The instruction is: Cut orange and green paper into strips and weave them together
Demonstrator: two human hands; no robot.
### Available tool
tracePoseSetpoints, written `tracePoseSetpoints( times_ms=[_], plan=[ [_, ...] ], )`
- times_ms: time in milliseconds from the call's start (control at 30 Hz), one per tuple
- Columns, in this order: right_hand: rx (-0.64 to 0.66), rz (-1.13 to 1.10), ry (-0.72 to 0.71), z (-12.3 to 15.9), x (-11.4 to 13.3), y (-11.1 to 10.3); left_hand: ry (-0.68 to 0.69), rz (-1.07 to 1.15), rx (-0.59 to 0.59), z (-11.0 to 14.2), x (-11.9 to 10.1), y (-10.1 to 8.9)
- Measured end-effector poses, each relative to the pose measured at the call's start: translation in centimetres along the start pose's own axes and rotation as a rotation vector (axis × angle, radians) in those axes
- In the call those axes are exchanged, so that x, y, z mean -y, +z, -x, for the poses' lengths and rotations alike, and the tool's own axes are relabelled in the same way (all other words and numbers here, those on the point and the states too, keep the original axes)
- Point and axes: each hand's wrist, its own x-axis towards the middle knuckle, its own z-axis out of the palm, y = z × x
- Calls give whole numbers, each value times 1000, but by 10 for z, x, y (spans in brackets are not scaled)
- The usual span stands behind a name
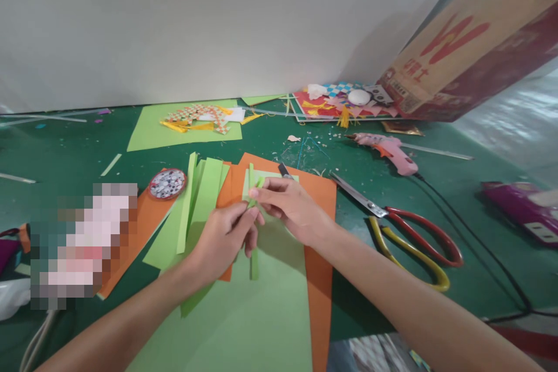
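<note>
Both hands meet above a pale green sheet (261,325) in the middle of the head view. Between the fingertips is a narrow green paper strip (255,264), partly hidden, with one end pointing down and another piece rising above. My left hand (224,229) pinches it from the left. From the right, my right hand (292,203) pinches its upper part, which looks bent or folded. Under the sheet lies orange paper (320,256). More cut green paper strips (204,186) lie fanned beside my left hand. A dark-tipped tool (284,170) shows partly behind my right hand.
Scissors (379,209) with red and yellow handles lie open on the right. Beyond them are a pink glue gun (387,151) with a cord and a paper bag (471,52). A round tin (168,184) sits left. Woven paper pieces (198,116) lie at the back.
</note>
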Motion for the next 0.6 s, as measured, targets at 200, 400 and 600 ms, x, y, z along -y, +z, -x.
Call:
tracePoseSetpoints(
  times_ms=[200,400,600],
  plan=[
    [70,30,24,2,-2,3,20,-19,-22,1,1,-1],
    [43,17,0,0,0,-1,6,17,-36,0,0,-1],
    [39,19,7,0,0,-2,6,4,-41,1,0,0]
  ],
)
